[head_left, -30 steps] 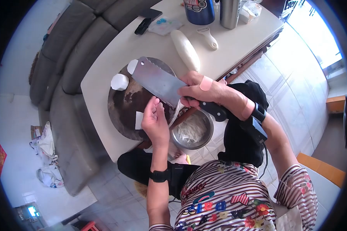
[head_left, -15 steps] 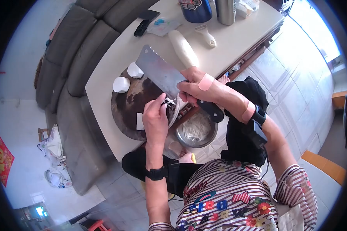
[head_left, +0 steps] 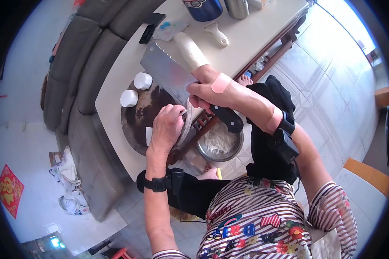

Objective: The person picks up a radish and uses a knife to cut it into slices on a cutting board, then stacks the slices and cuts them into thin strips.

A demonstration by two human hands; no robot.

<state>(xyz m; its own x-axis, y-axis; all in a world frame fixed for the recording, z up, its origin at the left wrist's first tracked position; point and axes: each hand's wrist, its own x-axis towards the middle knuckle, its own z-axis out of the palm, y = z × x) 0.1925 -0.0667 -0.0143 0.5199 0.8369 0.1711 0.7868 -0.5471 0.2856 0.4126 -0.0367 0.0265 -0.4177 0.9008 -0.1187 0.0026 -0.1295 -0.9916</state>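
Note:
My right hand (head_left: 205,88) grips a cleaver (head_left: 168,71) by its black handle, the broad blade raised over the far right part of the round chopping board (head_left: 153,101). On the board's near right side, my left hand (head_left: 167,125) is closed with fingertips down; a sliver of white radish strips (head_left: 184,112) shows at them, the rest hidden. Beside that hand lies a flat white radish slice (head_left: 149,135). Two white radish chunks, one (head_left: 142,80) behind the other (head_left: 129,98), sit at the far left rim.
Below the table edge is a metal bowl (head_left: 235,151) of white shreds (head_left: 218,139). A long white radish (head_left: 190,49), a peeler (head_left: 216,33), a blue container (head_left: 205,9), a steel flask (head_left: 237,7) and a phone (head_left: 147,33) are on the table. A grey sofa (head_left: 84,56) stands left.
My left hand has turned knuckles-up and lowered to the board, so the strips it held up are mostly covered. The cleaver stays raised in my right hand. The whole view has shifted slightly.

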